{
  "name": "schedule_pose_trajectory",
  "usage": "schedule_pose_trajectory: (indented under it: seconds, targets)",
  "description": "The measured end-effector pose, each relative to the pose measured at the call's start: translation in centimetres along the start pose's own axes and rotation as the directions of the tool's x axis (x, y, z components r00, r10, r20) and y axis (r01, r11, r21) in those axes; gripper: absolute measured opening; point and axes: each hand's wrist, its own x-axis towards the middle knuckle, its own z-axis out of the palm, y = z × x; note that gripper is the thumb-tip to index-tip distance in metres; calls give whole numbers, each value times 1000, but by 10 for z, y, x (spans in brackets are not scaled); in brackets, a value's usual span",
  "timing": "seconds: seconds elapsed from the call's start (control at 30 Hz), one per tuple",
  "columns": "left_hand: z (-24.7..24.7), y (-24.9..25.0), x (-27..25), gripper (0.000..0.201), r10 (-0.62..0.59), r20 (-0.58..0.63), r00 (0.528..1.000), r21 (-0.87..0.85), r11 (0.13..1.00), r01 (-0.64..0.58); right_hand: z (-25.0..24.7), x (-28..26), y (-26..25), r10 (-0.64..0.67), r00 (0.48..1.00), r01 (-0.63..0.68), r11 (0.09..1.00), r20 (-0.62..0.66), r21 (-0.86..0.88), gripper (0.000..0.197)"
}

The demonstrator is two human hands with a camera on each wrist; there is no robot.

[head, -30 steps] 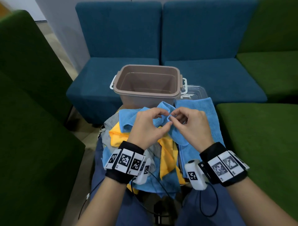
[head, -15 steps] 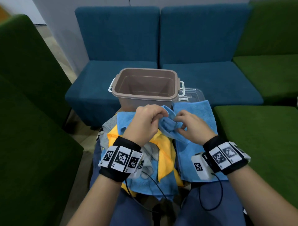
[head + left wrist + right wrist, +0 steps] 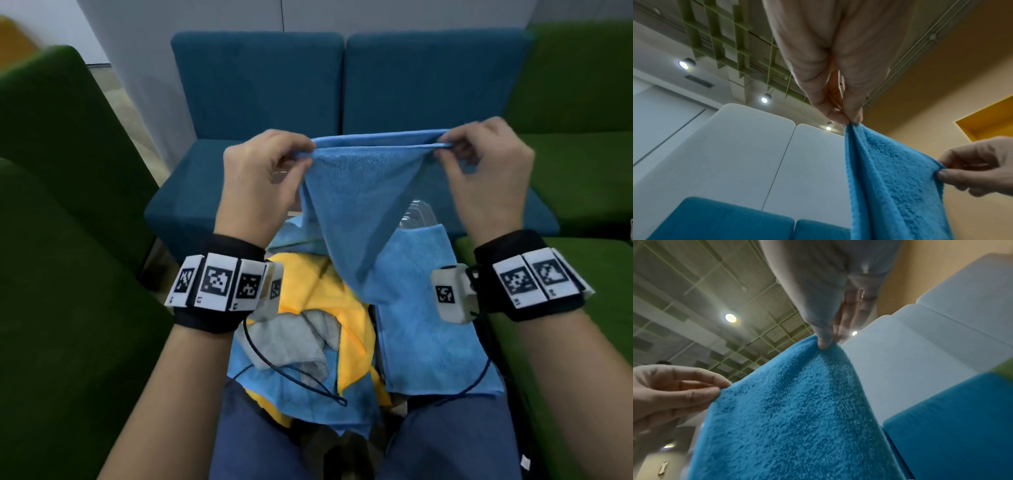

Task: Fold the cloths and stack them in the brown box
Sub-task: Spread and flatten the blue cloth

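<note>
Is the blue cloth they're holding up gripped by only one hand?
No, the left hand and right hand each pinch a top corner of the blue cloth.

The blue cloth (image 3: 359,205) held up at the middle is terry-like fabric, matt, with a short nubbly pile that shows plainly in both wrist views. Lower down, the yellow cloth (image 3: 318,291) looks softer and smoother, the grey cloth (image 3: 294,346) thin and dull. The far blue sofa (image 3: 308,85) and the green seats (image 3: 51,240) at left and right wear matt woven upholstery; the wristbands (image 3: 219,284) carry hard, smooth white tiles with printed markers.
</note>
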Motion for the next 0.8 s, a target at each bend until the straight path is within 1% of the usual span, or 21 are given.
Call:
schedule_pose_trajectory:
  seconds: [0.07, 0.17, 0.2, 0.27, 0.3, 0.33, 0.4, 0.43, 0.53, 0.57, 0.67, 0.73, 0.8]
  targets:
    - [1, 0, 0, 13, -5, 6, 1000, -3, 1000, 5, -3, 4, -1, -18, 1000, 18, 1000, 5, -9, 10]
    - [4, 2, 0, 11, -7, -57, 998, -5, 1000, 6, -9, 7, -8, -92, 993, 95, 995, -74, 42, 9]
    - [4, 3, 1, 11, -9, -84, 996, -7, 1000, 9, -10, 8, -10, -92, 994, 96, 993, -56, 69, 9]
    - [5, 5, 4, 10, -18, -120, 993, 5, 1000, 19, -14, 9, -16, -46, 999, 44, 991, 16, 123, 11]
    - [6, 6, 5, 10, -21, -132, 991, 13, 1000, 23, -17, 8, -18, -37, 999, 37, 990, -6, 133, 11]
    - [6, 8, 6, 10, -22, -143, 989, 15, 1000, 24, -20, 7, -21, -39, 996, 49, 990, -76, 132, 10]
    - [6, 10, 10, 11, -19, -164, 986, 10, 1000, 21, -27, 7, -29, -74, 973, 101, 988, -219, 118, 8]
    - [6, 11, 12, 11, -18, -167, 986, 4, 1000, 19, -28, 8, -31, -82, 969, 112, 986, -231, 120, 6]
    - [8, 14, 15, 13, -31, -149, 988, -18, 999, 28, -24, 8, -33, -28, 988, 50, 988, -155, 143, 11]
    - [9, 14, 14, 12, -31, -142, 989, -19, 999, 29, -23, 6, -32, -26, 988, 46, 991, -154, 123, 12]
    - [10, 16, 12, 11, -58, -139, 989, -54, 997, 50, -21, 1, -28, -73, 983, 88, 992, -169, 86, 12]
    - [11, 17, 12, 10, -84, -144, 986, -91, 993, 72, -22, 0, -30, -68, 989, 87, 986, -133, 141, 13]
    - [11, 16, 11, 15, -86, -144, 986, -88, 993, 74, -22, 0, -32, -55, 993, 75, 976, -104, 202, 15]
